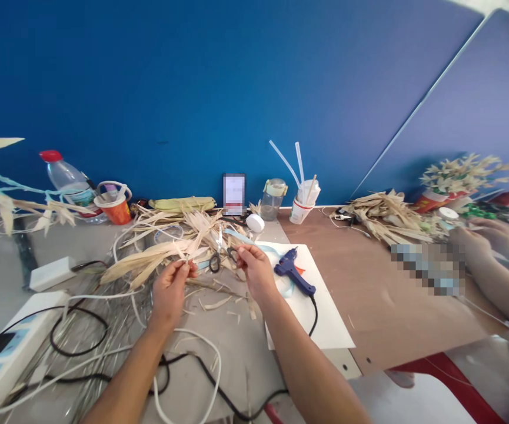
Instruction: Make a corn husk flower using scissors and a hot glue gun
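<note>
My left hand [170,291] is closed in a pinch on a small pale husk piece [183,254] above the table. To its right, the fingers of my right hand [256,272] are closed at one black handle of the scissors [215,261], whose blades point away from me. A light blue ribbon [242,237] runs behind my right hand onto a white sheet [325,321]. On that sheet lies a blue glue gun [296,272]. Dried corn husks [142,265] are heaped behind and left of my hands.
A power strip [16,338], cables and thin wires spread at the left. Along the blue wall stand a bottle [71,185], orange cup [115,207], phone [235,194], jar [272,203] and white cup [302,209]. Another person's hands [479,244] are at the right.
</note>
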`<action>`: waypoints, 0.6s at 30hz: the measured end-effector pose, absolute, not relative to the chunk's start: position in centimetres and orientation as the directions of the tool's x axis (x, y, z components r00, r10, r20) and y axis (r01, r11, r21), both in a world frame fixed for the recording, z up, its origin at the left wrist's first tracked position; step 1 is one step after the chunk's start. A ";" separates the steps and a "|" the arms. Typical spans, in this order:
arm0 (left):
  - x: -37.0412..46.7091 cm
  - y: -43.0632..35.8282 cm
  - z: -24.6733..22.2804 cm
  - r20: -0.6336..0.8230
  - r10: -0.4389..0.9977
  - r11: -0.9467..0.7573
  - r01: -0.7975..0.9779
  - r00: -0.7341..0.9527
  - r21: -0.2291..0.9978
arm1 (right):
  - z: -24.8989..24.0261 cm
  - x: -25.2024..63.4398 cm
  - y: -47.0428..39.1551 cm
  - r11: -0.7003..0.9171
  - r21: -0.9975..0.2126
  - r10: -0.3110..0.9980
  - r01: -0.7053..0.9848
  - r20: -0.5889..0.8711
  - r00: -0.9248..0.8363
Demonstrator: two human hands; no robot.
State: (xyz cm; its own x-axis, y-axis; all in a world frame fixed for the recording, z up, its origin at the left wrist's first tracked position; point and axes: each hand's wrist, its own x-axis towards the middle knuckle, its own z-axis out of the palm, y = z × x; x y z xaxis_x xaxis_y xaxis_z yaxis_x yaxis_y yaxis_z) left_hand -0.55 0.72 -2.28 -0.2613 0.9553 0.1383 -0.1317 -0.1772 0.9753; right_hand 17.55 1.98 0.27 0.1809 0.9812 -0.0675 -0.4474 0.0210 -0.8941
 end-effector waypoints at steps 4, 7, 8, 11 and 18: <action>-0.5 0.9 -2.7 0.093 0.964 -0.154 -0.237 -0.250 0.959 | -0.2 18.7 2.7 0.118 -0.993 0.929 -0.002 0.110 0.352; -0.3 0.9 -2.6 0.037 0.968 -0.112 -0.296 -0.249 0.949 | -0.4 18.9 2.7 0.098 -0.948 0.918 0.301 0.203 0.341; -0.2 0.9 -2.5 0.018 0.968 -0.100 -0.318 -0.249 0.943 | -0.4 18.9 2.6 0.093 -0.914 0.918 0.396 0.233 0.321; 0.0 0.8 -2.1 -0.019 0.972 -0.072 -0.375 -0.233 0.924 | -0.2 18.4 2.1 0.073 -0.754 0.951 0.653 0.250 0.182; 0.1 0.8 -2.2 -0.018 0.982 -0.059 -0.401 -0.187 0.914 | -0.6 17.3 1.2 0.035 -0.343 0.993 0.939 0.118 0.007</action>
